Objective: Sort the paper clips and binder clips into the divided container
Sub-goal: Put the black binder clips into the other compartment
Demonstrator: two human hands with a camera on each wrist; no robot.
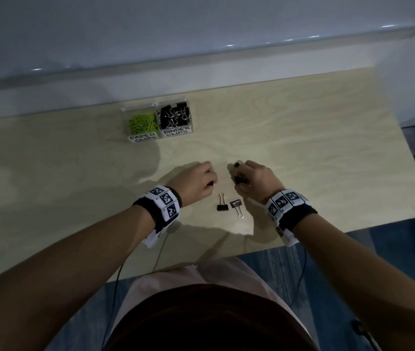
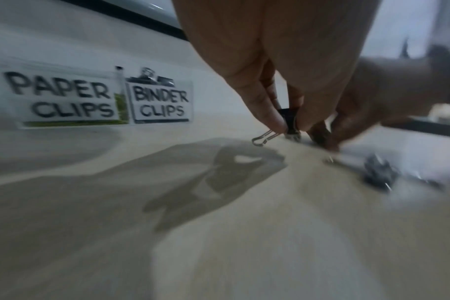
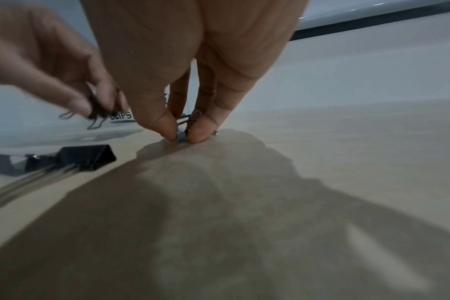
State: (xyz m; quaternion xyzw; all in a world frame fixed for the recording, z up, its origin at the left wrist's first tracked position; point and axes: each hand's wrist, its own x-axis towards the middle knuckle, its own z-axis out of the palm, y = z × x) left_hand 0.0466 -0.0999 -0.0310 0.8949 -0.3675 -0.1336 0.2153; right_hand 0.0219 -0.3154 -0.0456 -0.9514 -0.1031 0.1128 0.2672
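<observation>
The clear divided container stands at the back of the table, with green paper clips in its left half and black binder clips in its right half. My left hand pinches a small black binder clip between thumb and finger, just above the table. To its right, my right hand pinches another black binder clip right at the tabletop. Two more binder clips lie loose just in front of both hands.
The container carries the labels "PAPER CLIPS" and "BINDER CLIPS". The light wooden table ends at its right edge and at its near edge by my body. Thin cables hang from both wristbands. A grey wall runs behind the table.
</observation>
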